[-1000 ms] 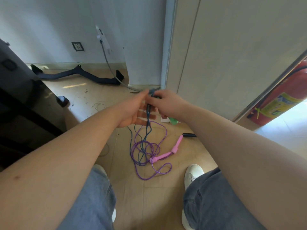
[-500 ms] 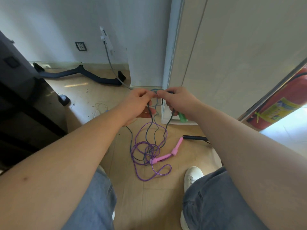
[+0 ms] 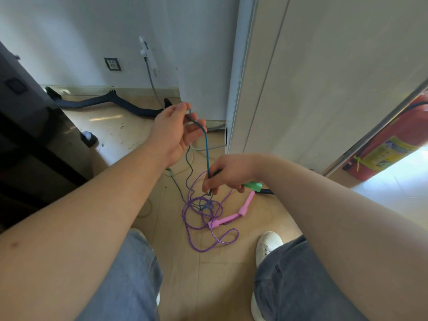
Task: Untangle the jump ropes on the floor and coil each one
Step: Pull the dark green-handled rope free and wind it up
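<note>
Untangling stage here, nothing's been coiled yet. The blue rope (image 3: 207, 154) is being lifted out of the mess: its upper part is draped over the curled fingers of the left hand (image 3: 176, 133), raised palm-up, and looks to be nipped between thumb and forefinger. Lower down the same rope is pinched by the right hand (image 3: 228, 173), just above the knot, with a green handle (image 3: 254, 186) clamped in the palm and sticking out the back.

The purple rope (image 3: 201, 205) is left lying on the floor (image 3: 208, 274) in loose loops between the feet, its pink handles (image 3: 228, 218) side by side at the right of the pile. The blue strands can be seen dropping straight into the middle of those loops, so the two are judged to be crossed there.

Next, the green handle probably needs to be fed back through whichever purple loop is trapping it (which one can't be made out from here). Yanking upward should be avoided, since the snarl would only be tightened.

The floor is pale and smooth, a bit scuffed and dusty near the wall. A wall socket (image 3: 112, 64), a black curved bar (image 3: 102, 103) on the ground and a red fire extinguisher (image 3: 391, 144) at the far right can be spotted, plus one white shoe (image 3: 268, 245).
</note>
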`<state>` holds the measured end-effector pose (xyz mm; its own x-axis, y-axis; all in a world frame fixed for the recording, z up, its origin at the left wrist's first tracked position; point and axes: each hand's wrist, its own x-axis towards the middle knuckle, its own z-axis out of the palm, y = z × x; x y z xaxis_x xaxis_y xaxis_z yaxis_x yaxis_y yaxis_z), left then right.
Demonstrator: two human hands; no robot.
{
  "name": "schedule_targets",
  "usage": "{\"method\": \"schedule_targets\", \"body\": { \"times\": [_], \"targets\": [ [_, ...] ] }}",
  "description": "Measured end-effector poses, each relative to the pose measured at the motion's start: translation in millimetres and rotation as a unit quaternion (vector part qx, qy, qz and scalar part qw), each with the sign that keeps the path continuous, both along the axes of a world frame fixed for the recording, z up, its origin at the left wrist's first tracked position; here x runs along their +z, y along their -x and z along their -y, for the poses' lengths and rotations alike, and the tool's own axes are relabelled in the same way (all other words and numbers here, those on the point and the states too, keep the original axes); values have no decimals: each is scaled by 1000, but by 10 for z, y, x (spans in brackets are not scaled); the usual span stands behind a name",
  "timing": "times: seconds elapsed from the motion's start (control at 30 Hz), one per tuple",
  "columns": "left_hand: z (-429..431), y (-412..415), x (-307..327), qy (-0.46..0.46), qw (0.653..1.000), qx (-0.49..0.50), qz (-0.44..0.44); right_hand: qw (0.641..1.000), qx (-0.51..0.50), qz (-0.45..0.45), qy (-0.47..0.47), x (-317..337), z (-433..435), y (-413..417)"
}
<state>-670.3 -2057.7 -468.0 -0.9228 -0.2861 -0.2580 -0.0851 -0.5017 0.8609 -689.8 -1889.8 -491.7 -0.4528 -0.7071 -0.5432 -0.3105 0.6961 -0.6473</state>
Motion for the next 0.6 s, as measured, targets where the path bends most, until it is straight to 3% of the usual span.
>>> {"method": "schedule_targets", "body": {
  "times": [0.13,0.23,0.3,0.4,0.53,0.6],
  "targets": [
    [14,-65,1,-7,996,-70,58,993,-63,-87,42,1,54,55],
    [-68,-162,-4,142,954,-238,118,982,-131,-101,93,14,59,116],
    [-126,-194,-40,232,919,-289,136,979,-130,-124,97,14,50,128],
    [-119,-182,-112,296,899,-276,169,975,-139,-135,110,-7,35,139],
    [-85,-151,-164,340,906,-213,133,975,-150,-115,112,18,22,140],
    [-104,-120,-149,306,930,-167,112,977,-145,-111,106,28,15,145]
  ]
}}
